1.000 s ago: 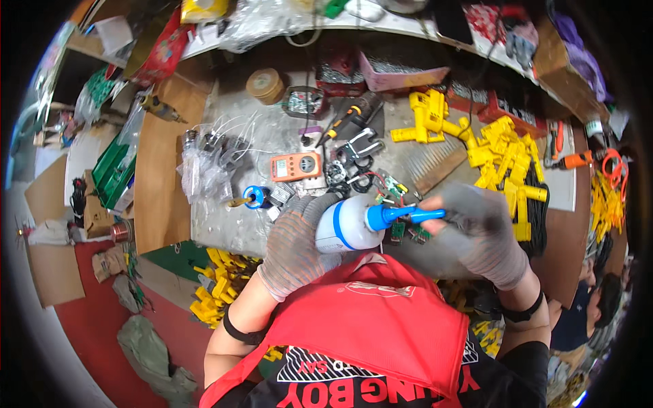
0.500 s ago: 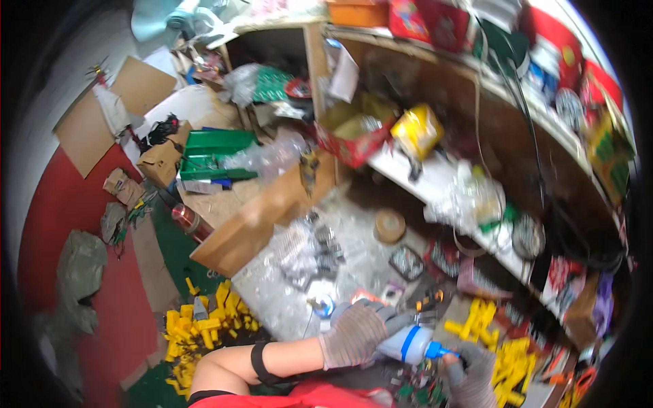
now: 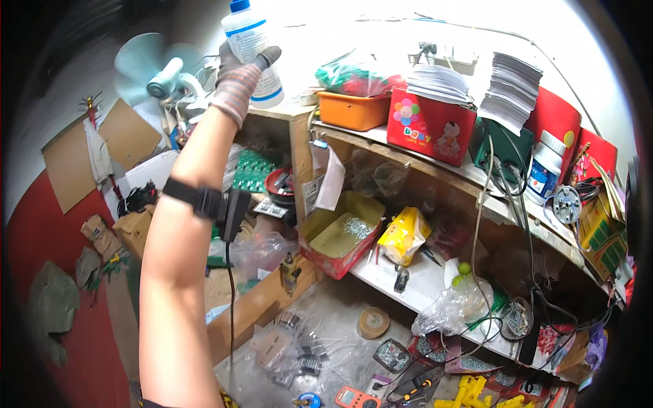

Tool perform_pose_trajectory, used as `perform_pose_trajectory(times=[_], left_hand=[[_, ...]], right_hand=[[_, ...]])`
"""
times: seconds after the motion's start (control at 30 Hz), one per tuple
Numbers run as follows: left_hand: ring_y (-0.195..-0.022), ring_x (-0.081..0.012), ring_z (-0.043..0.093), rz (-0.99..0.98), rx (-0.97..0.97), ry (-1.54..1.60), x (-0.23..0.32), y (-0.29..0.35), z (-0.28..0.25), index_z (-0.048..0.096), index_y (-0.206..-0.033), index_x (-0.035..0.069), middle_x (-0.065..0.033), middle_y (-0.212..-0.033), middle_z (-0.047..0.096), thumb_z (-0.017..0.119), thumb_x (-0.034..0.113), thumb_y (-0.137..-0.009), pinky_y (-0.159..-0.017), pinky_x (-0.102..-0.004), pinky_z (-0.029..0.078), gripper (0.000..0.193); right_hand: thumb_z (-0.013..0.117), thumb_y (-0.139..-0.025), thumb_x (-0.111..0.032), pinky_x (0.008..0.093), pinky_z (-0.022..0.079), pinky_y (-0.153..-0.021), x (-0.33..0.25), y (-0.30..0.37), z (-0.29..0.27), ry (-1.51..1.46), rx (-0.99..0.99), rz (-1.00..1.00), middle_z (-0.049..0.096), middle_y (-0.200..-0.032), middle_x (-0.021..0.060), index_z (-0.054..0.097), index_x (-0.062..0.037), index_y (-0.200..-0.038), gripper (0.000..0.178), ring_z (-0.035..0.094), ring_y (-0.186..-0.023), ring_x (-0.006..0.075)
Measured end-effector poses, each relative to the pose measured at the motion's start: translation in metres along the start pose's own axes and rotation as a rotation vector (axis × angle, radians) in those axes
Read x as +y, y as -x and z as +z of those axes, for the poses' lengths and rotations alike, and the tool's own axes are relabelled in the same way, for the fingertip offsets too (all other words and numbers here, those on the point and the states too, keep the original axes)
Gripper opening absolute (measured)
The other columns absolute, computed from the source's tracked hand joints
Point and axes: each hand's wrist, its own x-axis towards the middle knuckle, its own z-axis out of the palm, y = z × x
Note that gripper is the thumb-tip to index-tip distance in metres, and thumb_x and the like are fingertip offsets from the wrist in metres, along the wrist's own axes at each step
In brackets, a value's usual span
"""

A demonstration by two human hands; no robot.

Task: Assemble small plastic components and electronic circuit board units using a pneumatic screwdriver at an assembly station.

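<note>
My left arm is stretched up to the far left, and the gloved left hand [image 3: 238, 80] is wrapped round a white plastic bottle [image 3: 246, 38] with a blue cap and blue bands. The bottle is nearly upright, its bottom close to the top board of the wooden shelf [image 3: 297, 117]; whether it touches the board I cannot tell. A black strap [image 3: 189, 196] with a small box and cable circles my left forearm. My right hand is out of view.
A fan [image 3: 163, 81] stands left of the bottle. To its right are an orange bin [image 3: 354, 112], a red box [image 3: 430, 132] of papers and a white jar [image 3: 546, 163]. Below lie a tape roll [image 3: 373, 323], an orange multimeter [image 3: 356, 398] and yellow parts [image 3: 469, 392].
My left hand has lifted the bottle from low over the bench up to the shelf top. My right hand, earlier by the bottle's blue tip, has left the view. The view has tilted upward.
</note>
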Motion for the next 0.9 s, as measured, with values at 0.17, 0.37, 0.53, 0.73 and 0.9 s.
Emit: perform_pose_trajectory(times=[0.17, 0.37, 0.53, 0.73, 0.9], left_hand=[[-0.116, -0.0278, 0.054, 0.073, -0.121, -0.565, -0.077, -0.019, 0.070, 0.047, -0.122, 0.005, -0.0167, -0.124, 0.057, 0.077, 0.033, -0.077, -0.093, -0.0377, 0.046, 0.060], [-0.114, -0.0272, 0.054, 0.124, -0.760, -0.056, -0.015, 0.223, 0.404, 0.050, -0.120, 0.005, -0.0156, -0.123, 0.057, 0.073, 0.032, -0.079, -0.092, -0.0382, 0.046, 0.054], [-0.111, -0.0265, 0.055, 0.125, -1.018, 0.255, 0.114, 0.375, 0.430, 0.052, -0.118, 0.005, -0.0145, -0.122, 0.058, 0.070, 0.031, -0.081, -0.092, -0.0387, 0.045, 0.049], [-0.109, -0.0257, 0.056, 0.107, -1.088, 0.144, 0.132, 0.398, 0.318, 0.055, -0.116, 0.005, -0.0132, -0.121, 0.058, 0.066, 0.030, -0.082, -0.091, -0.0393, 0.045, 0.044], [-0.106, -0.0251, 0.056, 0.075, -1.064, -0.007, 0.153, 0.395, 0.235, 0.057, -0.114, 0.005, -0.0121, -0.119, 0.059, 0.063, 0.030, -0.084, -0.090, -0.0398, 0.045, 0.039]], right_hand=[[0.063, -0.090, -0.015, 0.0377, 0.046, -0.070, 0.018, 0.019, 0.010, -0.039, 0.087, 0.045, 0.062, -0.081, 0.0167, 0.065, 0.0000, -0.096, 0.016, 0.058, -0.074, 0.0251], [0.074, -0.067, -0.031, 0.0335, 0.043, -0.049, 0.033, -0.001, 0.002, 0.471, -0.044, -0.296, 0.047, -0.065, 0.0033, 0.056, -0.0173, -0.074, 0.024, 0.055, -0.054, 0.0212], [0.065, -0.079, -0.023, 0.0357, 0.052, -0.067, 0.120, 0.041, -0.008, 0.303, 0.166, 0.121, 0.061, -0.086, 0.0126, 0.065, -0.0126, -0.097, 0.020, 0.062, -0.077, 0.0287], [0.063, -0.084, -0.014, 0.0320, 0.051, -0.071, 0.246, 0.104, -0.096, 0.091, 0.741, 0.411, 0.067, -0.081, 0.0124, 0.069, -0.0048, -0.090, 0.013, 0.066, -0.077, 0.0211], [0.064, -0.082, -0.019, 0.0354, 0.051, -0.074, 0.299, 0.110, -0.166, 0.065, 0.801, 0.437, 0.067, -0.082, 0.0166, 0.069, -0.0052, -0.091, 0.017, 0.067, -0.079, 0.0277]])
